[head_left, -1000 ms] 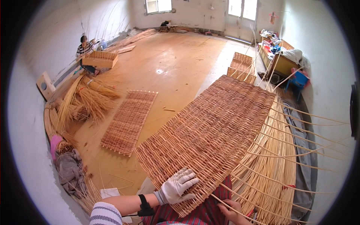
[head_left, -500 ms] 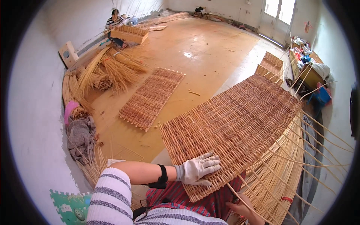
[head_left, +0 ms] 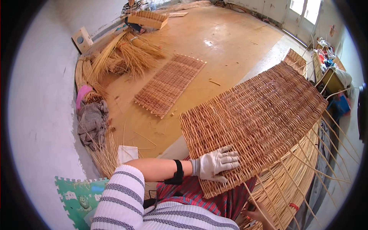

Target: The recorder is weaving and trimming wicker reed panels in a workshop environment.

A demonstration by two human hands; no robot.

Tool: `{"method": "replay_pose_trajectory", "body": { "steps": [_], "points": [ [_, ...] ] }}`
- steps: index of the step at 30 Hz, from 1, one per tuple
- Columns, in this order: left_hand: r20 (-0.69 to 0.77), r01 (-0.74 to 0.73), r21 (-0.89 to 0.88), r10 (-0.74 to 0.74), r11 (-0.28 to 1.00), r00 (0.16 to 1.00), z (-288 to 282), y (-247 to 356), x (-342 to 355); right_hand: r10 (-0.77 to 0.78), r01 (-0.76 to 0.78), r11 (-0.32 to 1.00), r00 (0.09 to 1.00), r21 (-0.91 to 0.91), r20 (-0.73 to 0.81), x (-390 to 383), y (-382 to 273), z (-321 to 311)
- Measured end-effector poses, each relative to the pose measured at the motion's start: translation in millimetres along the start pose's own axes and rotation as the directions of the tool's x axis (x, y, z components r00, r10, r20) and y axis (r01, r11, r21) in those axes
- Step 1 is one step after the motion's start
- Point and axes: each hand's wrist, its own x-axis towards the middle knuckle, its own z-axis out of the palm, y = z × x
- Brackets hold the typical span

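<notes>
Apron: red checked cloth [head_left: 214, 202] on the lap, beneath the mat's near corner.
Right hand: bare [head_left: 254, 214], low beside the nearest rod [head_left: 251, 196]; from my end its fingers are partly hidden, so I cannot tell whether they pinch anything.
Left hand: gloved [head_left: 218, 165], palm down on the weave, fingers slightly spread, gripping nothing.
Large mat: the brown woven mat [head_left: 253, 119] slopes from the lap toward the far right. I'd hold it with a flat, even palm near that edge, so it won't rock, and handle each rod close to the weave, bending gently to avoid a split.
In the way: long rods fan off the right edge, crossing over a pale stick bundle [head_left: 297, 171] with a red tie [head_left: 294, 207]; I'd watch for snags there.
Left side: green foam mat [head_left: 82, 201], white sheet [head_left: 127, 154], grey cloth [head_left: 92, 124].
Floor beyond: a smaller woven mat [head_left: 170, 84], then loose straw [head_left: 126, 53].
Far end: a shallow box [head_left: 147, 19] before a co-worker in stripes [head_left: 132, 7].
</notes>
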Motion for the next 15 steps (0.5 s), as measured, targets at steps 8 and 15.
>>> {"method": "replay_pose_trajectory", "body": {
  "steps": [8,15],
  "points": [
    [0.114,0.133,0.101,-0.145,0.986,0.983,-40.6,19.6,37.7,-0.339,0.560,0.670,0.815,0.488,-0.471,-26.8,16.1,29.0],
    [0.205,0.081,0.096,-0.100,0.992,0.974,-12.9,20.7,63.1,-0.261,0.582,0.721,0.731,0.376,-0.631,-21.2,37.3,17.8]
  ]
}}
